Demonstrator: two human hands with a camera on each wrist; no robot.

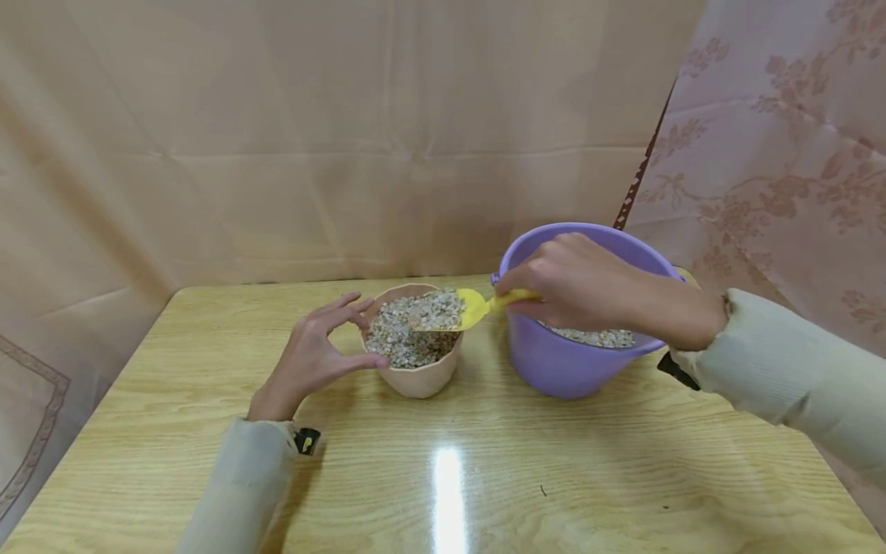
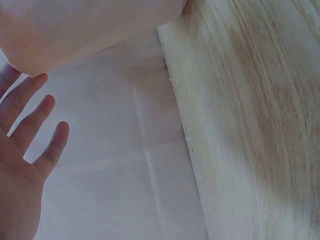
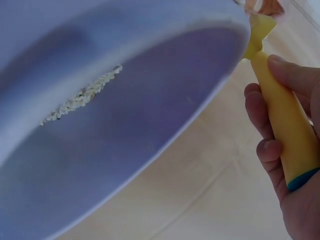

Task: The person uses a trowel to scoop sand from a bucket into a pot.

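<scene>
My right hand (image 1: 581,281) grips the yellow handle of a small scoop (image 1: 474,309), its arm reaching across a purple bucket (image 1: 564,369). Pale gravel (image 1: 443,309) fills the scoop's blade, which lies level over a peach flower pot (image 1: 418,382). More gravel (image 1: 401,346) nearly reaches the pot's rim. On the pot's left side, my left hand (image 1: 311,354) touches the rim with thumb and fingertips spread. The left wrist view shows fingers (image 2: 31,122) stretched out, some clear of the pot wall (image 2: 95,30). In the right wrist view, fingers wrap the scoop's handle (image 3: 285,120).
Gravel (image 1: 598,337) also lies inside the bucket, partly hidden by my right arm. Pot and bucket stand side by side near the back edge of a wooden table (image 1: 388,477). Beige cloth (image 1: 346,154) hangs behind it, and floral cloth (image 1: 782,177) hangs at the right.
</scene>
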